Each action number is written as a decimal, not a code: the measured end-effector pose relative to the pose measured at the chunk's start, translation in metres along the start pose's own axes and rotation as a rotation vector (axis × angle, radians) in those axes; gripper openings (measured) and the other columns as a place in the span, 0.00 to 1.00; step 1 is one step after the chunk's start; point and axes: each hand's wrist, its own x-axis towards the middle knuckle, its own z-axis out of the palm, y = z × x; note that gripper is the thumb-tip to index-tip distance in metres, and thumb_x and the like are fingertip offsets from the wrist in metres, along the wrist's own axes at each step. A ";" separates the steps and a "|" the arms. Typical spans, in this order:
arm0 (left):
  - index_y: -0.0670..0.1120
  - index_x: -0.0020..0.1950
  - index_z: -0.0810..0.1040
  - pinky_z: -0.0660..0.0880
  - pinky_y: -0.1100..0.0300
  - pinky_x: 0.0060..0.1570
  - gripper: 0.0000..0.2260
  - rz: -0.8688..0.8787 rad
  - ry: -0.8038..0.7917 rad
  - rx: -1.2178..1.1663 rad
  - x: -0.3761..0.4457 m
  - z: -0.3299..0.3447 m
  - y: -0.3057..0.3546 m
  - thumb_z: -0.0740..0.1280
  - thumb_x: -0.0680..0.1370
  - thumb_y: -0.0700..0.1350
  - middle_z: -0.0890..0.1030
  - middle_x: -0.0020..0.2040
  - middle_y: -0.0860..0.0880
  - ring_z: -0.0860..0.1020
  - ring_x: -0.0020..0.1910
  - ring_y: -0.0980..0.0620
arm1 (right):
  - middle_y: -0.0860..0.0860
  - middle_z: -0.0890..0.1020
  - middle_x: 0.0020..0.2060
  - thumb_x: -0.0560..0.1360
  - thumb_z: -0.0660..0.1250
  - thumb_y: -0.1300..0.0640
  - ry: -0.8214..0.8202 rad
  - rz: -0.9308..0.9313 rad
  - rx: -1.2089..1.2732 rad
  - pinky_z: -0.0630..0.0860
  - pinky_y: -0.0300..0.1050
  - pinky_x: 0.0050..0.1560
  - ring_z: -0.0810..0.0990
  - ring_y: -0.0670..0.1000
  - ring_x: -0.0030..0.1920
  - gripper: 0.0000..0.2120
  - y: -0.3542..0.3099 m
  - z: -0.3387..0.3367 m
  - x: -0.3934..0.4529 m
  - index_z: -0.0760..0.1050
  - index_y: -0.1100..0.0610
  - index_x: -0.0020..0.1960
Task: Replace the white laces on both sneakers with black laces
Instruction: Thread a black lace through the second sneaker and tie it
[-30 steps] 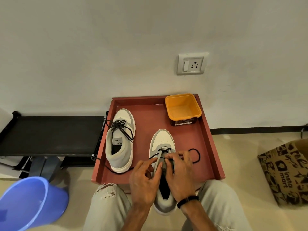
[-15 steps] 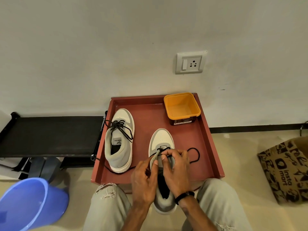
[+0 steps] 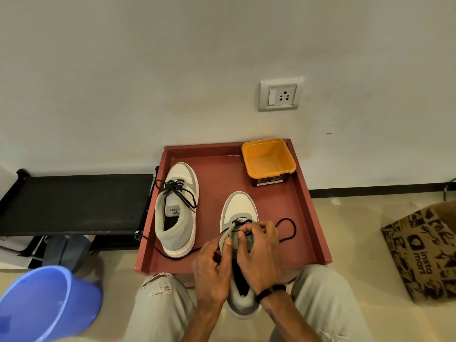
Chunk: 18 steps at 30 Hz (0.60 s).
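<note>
Hands hide near sneaker (image 3: 238,211) eyelets; bucket (image 3: 44,304) cut off at edge.

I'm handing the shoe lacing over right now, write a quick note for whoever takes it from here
Left hand: holds the near sneaker at its tongue.
Right hand: pinches the black lace at the lower eyelets.
Both sneakers sit on the red tray; the near one overhangs its front edge, between the knees.
Done: the far sneaker is laced in black, ends loose. No white laces in view.
Left: only the lowest eyelets of the near sneaker are threaded; thread the rest upward. The lace's free end loops on the tray to its right.
</note>
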 end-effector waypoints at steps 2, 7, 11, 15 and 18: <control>0.56 0.58 0.85 0.71 0.70 0.37 0.09 0.001 0.011 0.016 -0.001 0.000 0.000 0.70 0.82 0.45 0.81 0.38 0.57 0.78 0.35 0.56 | 0.45 0.69 0.51 0.77 0.68 0.53 -0.012 -0.032 0.008 0.77 0.49 0.52 0.71 0.48 0.53 0.01 0.001 -0.001 -0.001 0.76 0.48 0.49; 0.58 0.61 0.84 0.76 0.62 0.40 0.10 -0.010 -0.020 0.002 0.000 0.000 -0.002 0.69 0.82 0.47 0.83 0.42 0.58 0.80 0.39 0.54 | 0.45 0.69 0.53 0.78 0.66 0.53 -0.061 -0.099 0.033 0.74 0.47 0.55 0.69 0.47 0.55 0.03 0.003 -0.004 -0.004 0.76 0.46 0.51; 0.60 0.63 0.82 0.77 0.65 0.44 0.12 0.015 -0.041 -0.004 0.001 -0.001 -0.001 0.68 0.83 0.46 0.84 0.46 0.58 0.82 0.44 0.54 | 0.43 0.68 0.53 0.79 0.65 0.51 -0.079 -0.076 0.095 0.74 0.47 0.57 0.70 0.46 0.57 0.03 0.003 -0.004 -0.005 0.76 0.45 0.52; 0.61 0.61 0.82 0.78 0.60 0.46 0.08 -0.016 -0.065 -0.038 0.001 -0.001 -0.002 0.67 0.84 0.51 0.85 0.47 0.57 0.83 0.46 0.53 | 0.44 0.69 0.53 0.78 0.64 0.48 -0.070 -0.041 0.097 0.75 0.47 0.58 0.70 0.46 0.58 0.04 0.002 -0.003 -0.002 0.78 0.44 0.51; 0.54 0.57 0.85 0.79 0.53 0.47 0.18 -0.133 -0.131 -0.175 0.005 -0.002 0.001 0.59 0.85 0.61 0.85 0.46 0.55 0.83 0.46 0.57 | 0.45 0.70 0.53 0.79 0.68 0.52 -0.067 -0.033 0.104 0.74 0.46 0.59 0.70 0.47 0.58 0.03 0.004 -0.003 0.000 0.79 0.45 0.51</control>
